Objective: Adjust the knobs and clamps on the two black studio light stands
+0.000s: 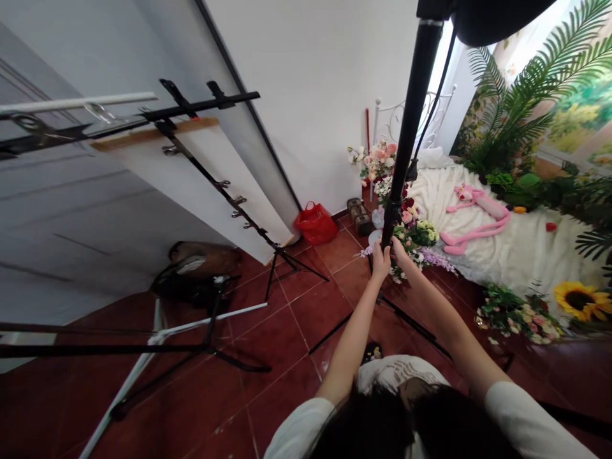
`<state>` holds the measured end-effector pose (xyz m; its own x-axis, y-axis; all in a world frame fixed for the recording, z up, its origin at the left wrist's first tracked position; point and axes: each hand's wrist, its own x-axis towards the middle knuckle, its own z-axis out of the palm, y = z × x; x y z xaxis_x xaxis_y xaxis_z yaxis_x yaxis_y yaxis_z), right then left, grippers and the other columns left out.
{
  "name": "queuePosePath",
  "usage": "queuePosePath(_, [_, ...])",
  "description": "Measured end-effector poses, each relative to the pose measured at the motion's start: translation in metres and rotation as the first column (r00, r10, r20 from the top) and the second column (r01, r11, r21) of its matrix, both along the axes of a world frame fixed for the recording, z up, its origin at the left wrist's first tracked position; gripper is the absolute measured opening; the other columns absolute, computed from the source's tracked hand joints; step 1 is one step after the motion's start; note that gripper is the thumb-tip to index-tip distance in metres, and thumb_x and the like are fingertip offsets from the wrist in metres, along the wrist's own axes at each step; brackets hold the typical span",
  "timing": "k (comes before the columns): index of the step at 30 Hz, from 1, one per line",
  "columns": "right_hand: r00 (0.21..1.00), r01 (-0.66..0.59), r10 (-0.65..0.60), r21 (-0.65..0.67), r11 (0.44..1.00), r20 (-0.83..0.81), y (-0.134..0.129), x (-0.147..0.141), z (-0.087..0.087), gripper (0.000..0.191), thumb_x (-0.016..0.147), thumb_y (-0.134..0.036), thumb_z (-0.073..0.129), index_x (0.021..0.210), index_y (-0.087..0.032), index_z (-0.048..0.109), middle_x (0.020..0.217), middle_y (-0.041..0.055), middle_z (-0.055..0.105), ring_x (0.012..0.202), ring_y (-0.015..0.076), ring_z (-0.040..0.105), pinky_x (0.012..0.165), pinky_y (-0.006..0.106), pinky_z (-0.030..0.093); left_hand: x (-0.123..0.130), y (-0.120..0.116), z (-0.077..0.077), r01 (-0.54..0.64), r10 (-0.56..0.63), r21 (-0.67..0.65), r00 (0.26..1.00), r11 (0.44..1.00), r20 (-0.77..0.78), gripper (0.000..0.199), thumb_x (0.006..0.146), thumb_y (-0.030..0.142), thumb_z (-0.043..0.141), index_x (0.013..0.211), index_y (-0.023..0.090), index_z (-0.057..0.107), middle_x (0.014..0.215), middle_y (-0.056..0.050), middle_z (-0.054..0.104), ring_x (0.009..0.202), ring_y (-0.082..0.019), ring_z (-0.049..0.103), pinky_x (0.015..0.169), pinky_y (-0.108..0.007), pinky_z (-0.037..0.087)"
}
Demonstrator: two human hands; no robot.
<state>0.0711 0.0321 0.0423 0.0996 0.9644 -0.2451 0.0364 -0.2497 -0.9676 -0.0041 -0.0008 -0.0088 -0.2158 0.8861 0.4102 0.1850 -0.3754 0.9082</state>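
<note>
Where stands crowd the left, with a white board (234, 171) hung on a black frame (205, 105) and a red bag (315, 224) on the floor tiles (287, 366) beyond it, careful handling of the tall black pole (406, 140) would mean keeping well away from them. That pole rises in front of the person, left of most of the bedding, and seems to call for a firm, even hold, its tripod legs (415, 321) flat and the hanging cord (437, 95) free of the fingers. Low on the pole, the left hand (381, 260) is curled closed against its left side, while the right hand (398, 250) grips it from the right, close beside the other; some fingers are hidden. Next come flowers (425, 233) near the pole, which a sideways swing could knock; farther right, a pink toy (491, 206) lies on a white blanket (530, 248), with a sunflower (578, 299) near its lower edge.
</note>
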Motion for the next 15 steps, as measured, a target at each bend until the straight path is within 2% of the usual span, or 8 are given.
queuePosePath(3, [1.0,0.01,-0.01,0.003,1.0,0.01,-0.003,0.003,0.001,0.037,0.094,-0.039,0.06,0.122,-0.015,0.059,0.12,0.0075,0.061,0.103,0.0224,0.063,0.087,0.041,0.055,0.0,0.001,-0.002,-0.003,0.003,-0.008,1.0,1.0,0.012,0.049,0.094,0.061,0.035,0.117,0.022,0.053,0.113,-0.012,0.059,0.112,-0.023,0.056,0.103,-0.042,0.043])
queuePosePath(7, [0.999,0.048,-0.048,0.004,0.999,0.026,-0.001,0.005,0.002,0.038,0.094,-0.037,0.06,0.125,-0.016,0.057,0.125,0.0093,0.059,0.106,0.022,0.062,0.09,0.043,0.054,0.0,0.001,-0.002,0.0,0.0,-0.001,1.0,1.0,0.015,0.049,0.094,0.061,0.035,0.117,0.021,0.052,0.114,-0.012,0.059,0.113,-0.023,0.056,0.103,-0.042,0.043])
queuePosePath(11, [0.995,0.092,-0.093,0.012,0.996,0.037,0.011,0.0,0.002,0.036,0.094,-0.039,0.06,0.12,-0.014,0.06,0.119,0.0072,0.061,0.102,0.0221,0.063,0.086,0.041,0.055,-0.001,0.0,-0.001,0.006,-0.006,0.01,1.0,1.0,0.005,0.049,0.095,0.06,0.034,0.119,0.02,0.051,0.115,-0.012,0.058,0.113,-0.022,0.055,0.103,-0.041,0.043])
queuePosePath(15, [0.989,0.141,-0.142,0.023,0.99,0.039,0.023,-0.005,-0.004,0.025,0.09,-0.036,0.058,0.101,-0.015,0.064,0.092,0.0035,0.065,0.08,0.0153,0.061,0.073,0.03,0.053,-0.001,-0.001,0.001,0.005,-0.005,0.012,1.0,1.0,-0.004,0.049,0.095,0.06,0.034,0.119,0.02,0.05,0.115,-0.012,0.059,0.113,-0.022,0.056,0.103,-0.04,0.043])
